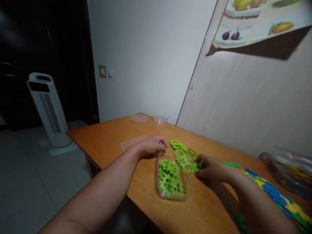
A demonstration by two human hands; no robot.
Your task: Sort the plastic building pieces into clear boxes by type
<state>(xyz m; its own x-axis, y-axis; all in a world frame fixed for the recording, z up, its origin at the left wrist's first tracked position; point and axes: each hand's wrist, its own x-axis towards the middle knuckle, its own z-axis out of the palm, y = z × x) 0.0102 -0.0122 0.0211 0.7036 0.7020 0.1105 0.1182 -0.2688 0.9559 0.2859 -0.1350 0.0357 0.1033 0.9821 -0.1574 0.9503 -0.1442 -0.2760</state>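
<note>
A clear rectangular plastic container [187,191] sits near the table's front edge, with green lattice-shaped plastic pieces [169,177] heaped inside it. At its far left corner is my left hand [153,145], fingers curled closed against the rim. More flat green lattice pieces [179,146] lie on the table just beyond and to the right of the container, partly seen through its clear wall. My right hand [208,165] is at the right edge of these loose pieces, its thumb and curved fingers apart. Whether its fingertips touch a piece is hard to tell.
A clear rectangular lid [131,143] lies behind my left forearm. A round lid [138,117] and a round clear bowl [161,119] stand at the wooden table's [112,136] far corner. Multicoloured pieces [275,193] and a filled plastic bag [294,172] lie right. A white tower fan [50,110] stands left.
</note>
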